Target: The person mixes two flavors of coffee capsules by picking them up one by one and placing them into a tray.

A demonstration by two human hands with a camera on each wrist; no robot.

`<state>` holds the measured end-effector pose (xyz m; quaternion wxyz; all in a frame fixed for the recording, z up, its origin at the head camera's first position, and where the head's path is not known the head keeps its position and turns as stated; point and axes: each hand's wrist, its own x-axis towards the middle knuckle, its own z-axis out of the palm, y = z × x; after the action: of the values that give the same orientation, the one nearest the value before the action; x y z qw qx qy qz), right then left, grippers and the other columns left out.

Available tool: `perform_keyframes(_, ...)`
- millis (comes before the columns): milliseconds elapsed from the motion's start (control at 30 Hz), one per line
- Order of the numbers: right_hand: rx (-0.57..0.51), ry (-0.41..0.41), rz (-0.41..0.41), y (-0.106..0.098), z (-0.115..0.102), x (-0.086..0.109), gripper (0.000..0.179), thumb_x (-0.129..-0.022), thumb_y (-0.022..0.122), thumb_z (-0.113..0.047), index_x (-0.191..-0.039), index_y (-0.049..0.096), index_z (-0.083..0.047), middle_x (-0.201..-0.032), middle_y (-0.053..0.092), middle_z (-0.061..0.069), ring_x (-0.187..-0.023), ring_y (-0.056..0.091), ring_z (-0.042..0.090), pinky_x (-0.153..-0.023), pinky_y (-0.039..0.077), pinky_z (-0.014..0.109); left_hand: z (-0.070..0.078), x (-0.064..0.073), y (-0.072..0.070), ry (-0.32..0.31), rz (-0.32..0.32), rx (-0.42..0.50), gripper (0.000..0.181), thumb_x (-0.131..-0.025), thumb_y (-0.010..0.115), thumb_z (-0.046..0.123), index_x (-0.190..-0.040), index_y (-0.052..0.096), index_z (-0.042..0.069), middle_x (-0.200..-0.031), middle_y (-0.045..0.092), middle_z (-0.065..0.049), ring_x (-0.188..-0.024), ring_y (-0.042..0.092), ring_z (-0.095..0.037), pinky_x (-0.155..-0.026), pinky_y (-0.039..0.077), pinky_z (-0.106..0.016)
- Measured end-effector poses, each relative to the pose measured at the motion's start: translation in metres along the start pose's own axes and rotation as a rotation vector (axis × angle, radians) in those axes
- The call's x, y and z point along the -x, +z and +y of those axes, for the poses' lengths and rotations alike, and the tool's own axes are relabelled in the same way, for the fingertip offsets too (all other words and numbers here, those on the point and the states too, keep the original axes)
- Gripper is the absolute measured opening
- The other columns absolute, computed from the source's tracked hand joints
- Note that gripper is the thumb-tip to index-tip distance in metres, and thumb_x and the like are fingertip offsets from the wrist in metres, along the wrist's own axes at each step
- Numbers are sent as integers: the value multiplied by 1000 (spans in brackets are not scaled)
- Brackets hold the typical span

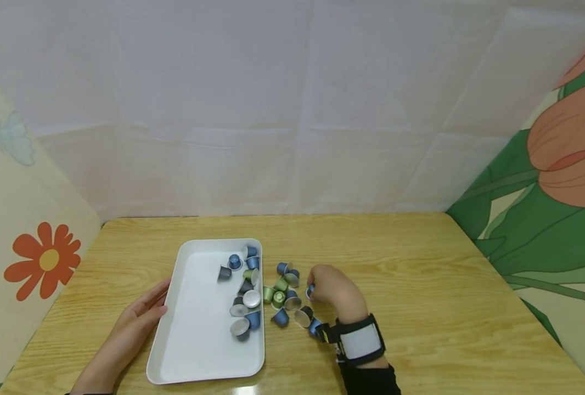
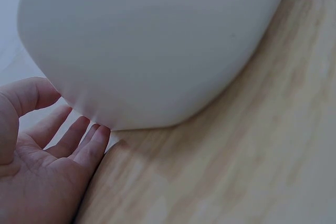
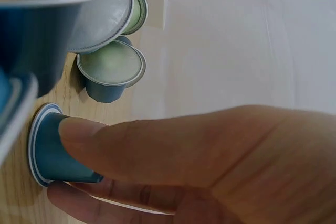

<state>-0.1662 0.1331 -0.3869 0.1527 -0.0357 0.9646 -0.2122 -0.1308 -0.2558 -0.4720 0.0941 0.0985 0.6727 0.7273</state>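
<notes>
My left hand point(image 1: 136, 326) is at the left side of a white tray point(image 1: 189, 329). In the left wrist view its thumb and fairly straight fingertips touch the tray's outer wall. Just right of the loose capsules, my right hand point(image 1: 337, 291) pinches a blue coffee capsule point(image 3: 55, 148) between thumb and fingers. That capsule lies on its side, its rim close to the wooden table. Several blue, green and dark capsules stand or lie between the tray and this hand, among them a green one point(image 1: 279, 299) and a blue one point(image 1: 280, 317).
Inside the tray, several capsules gather along the right side, including a dark capsule point(image 1: 225, 273) and a white-lidded one point(image 1: 251, 298). Another blue capsule point(image 1: 314, 327) lies beside the right wrist strap point(image 1: 359, 340). A white cloth point(image 1: 292, 109) hangs behind the wooden table point(image 1: 445, 307).
</notes>
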Motion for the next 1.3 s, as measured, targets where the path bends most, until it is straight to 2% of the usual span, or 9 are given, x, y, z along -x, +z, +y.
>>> perform_keyframes(333, 11, -10, 12, 0, 3, -1, 19, -76, 78, 4, -92, 69, 0, -87, 64, 6, -75, 55, 18, -67, 50, 33, 0, 0, 0, 4, -5, 4, 60, -103, 50, 8, -152, 21, -11, -147, 43, 5, -126, 46, 7, -98, 43, -15)
perform_keyframes(600, 17, 4, 16, -1, 4, -3, 13, -79, 77, 2, -88, 70, -1, -80, 61, 4, -71, 54, 17, -63, 48, 30, -2, -1, -1, 17, -7, 14, 60, -103, 50, 6, -151, 20, -13, -140, 47, 15, -125, 47, 6, -98, 42, -15)
perform_keyframes(833, 20, 20, 26, -4, 1, -1, 13, -83, 74, 2, -96, 71, 2, -90, 66, 8, -76, 57, 19, -69, 53, 34, -1, -1, -1, 4, -7, 18, 60, -103, 50, 7, -151, 20, -13, -142, 46, 12, -125, 47, 7, -98, 42, -15)
perform_keyframes(1067, 61, 2, 31, -9, -3, 4, 20, -84, 74, 1, -104, 71, 3, -102, 69, 11, -84, 61, 20, -79, 54, 39, 0, -1, 0, -9, -3, 23, 61, -103, 50, 9, -151, 20, -12, -142, 45, 12, -124, 47, 7, -98, 43, -15)
perform_keyframes(1300, 61, -7, 26, -15, -13, 13, 21, -87, 73, -2, -107, 70, 3, -104, 69, 11, -82, 60, 19, -77, 54, 38, 0, -1, 0, 14, -3, 21, 60, -103, 50, 7, -150, 20, -14, -139, 47, 16, -124, 47, 7, -97, 43, -15)
